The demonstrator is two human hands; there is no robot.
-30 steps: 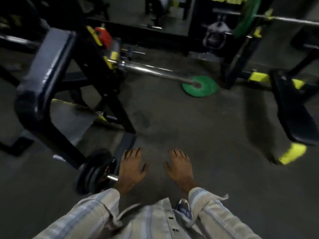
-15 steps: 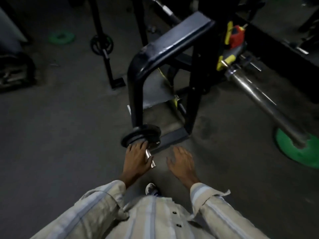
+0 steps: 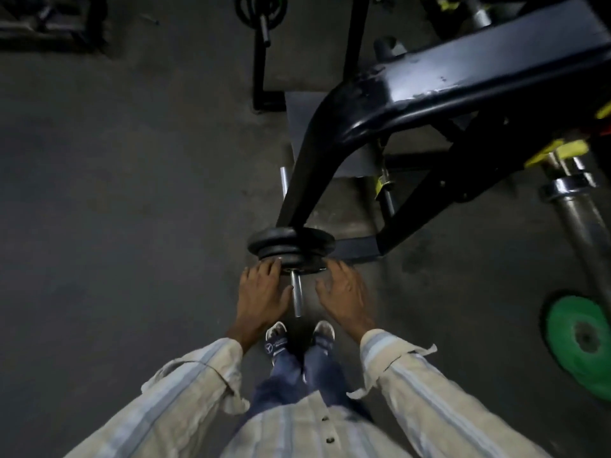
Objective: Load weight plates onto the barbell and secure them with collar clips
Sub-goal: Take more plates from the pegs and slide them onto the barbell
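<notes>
At the centre of the head view, I am seeing a stack of black weight plates (image 3: pixel 291 243) sitting on a short steel peg (image 3: pixel 296 294). That peg is a smooth, shiny round rod, and its long axis is running from the plates toward 6 o'clock, its free end pointing at the two shoes (image 3: pixel 276 332). The plates are round, matte and dark, stacked face to face, and leaning against the foot of a black painted rack frame (image 3: pixel 390 104) whose tube is curving up toward 1 o'clock, its paint chipped in spots.

My left hand (image 3: pixel 261 297) is reaching in with fingers straight and spread; its fingertips are touching the plate stack at the 9 o'clock side of the peg. My right hand (image 3: pixel 344 294) is likewise wide and flat, fingertips meeting the plates' rim at the 3 o'clock side, holding nothing. Striped, creased cloth sleeves (image 3: pixel 185 391) are covering both forearms.

Toward 3 o'clock, I am seeing a thick chrome barbell (image 3: pixel 575 213), its sleeve slanting down toward 5 o'clock. A green plate (image 3: pixel 582 345), flat with a centre hole, is lying on the dull grey floor (image 3: pixel 115 193) at 4 o'clock.
</notes>
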